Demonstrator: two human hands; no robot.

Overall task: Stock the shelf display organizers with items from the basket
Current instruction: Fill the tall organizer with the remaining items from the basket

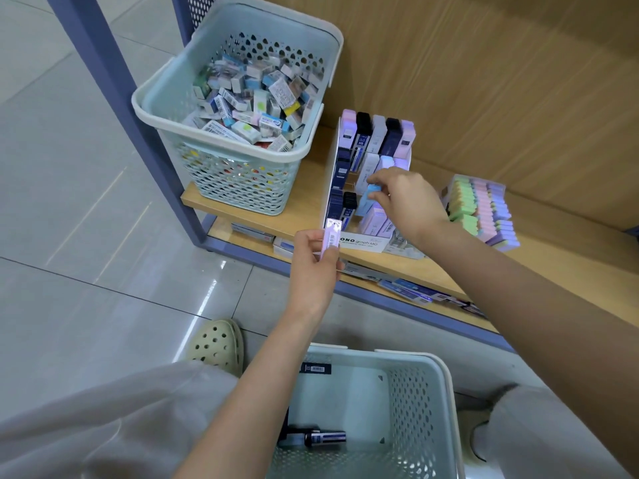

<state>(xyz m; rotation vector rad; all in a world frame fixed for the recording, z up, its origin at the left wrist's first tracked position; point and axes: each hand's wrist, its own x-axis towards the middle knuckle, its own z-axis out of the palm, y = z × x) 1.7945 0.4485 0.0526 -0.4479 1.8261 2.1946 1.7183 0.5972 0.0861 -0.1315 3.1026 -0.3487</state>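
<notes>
**Lilac case waits at the organizer's front corner while the right hand works inside**

The left hand (311,257) pinches a lilac lead case (331,233) between thumb and fingers. The case stands nearly upright, barcode toward the camera, its long axis pointing up out of the grip. From that grip the tiered display organizer (363,242) lies just beyond and to the right. The case's top end is level with the organizer's front-left corner and almost touches it.

The right hand (408,198) is already over the organizer's middle rows. Its fingertips are closed on the top end of a light-blue lead case (371,193), which stands tilted in a slot.

The pale lilac cases (377,219) in the front row sit directly below the right hand, to the right of the left grip. The left hand is nearer the front row, but I judge its likely path to that column is covered by the right hand for now. The held case's axis roughly matches the lean of the slotted cases, so little turning should be needed.

The basket (446,392) lies near the person, below both grips. A few dark lead cases (325,437) remain in it.
</notes>
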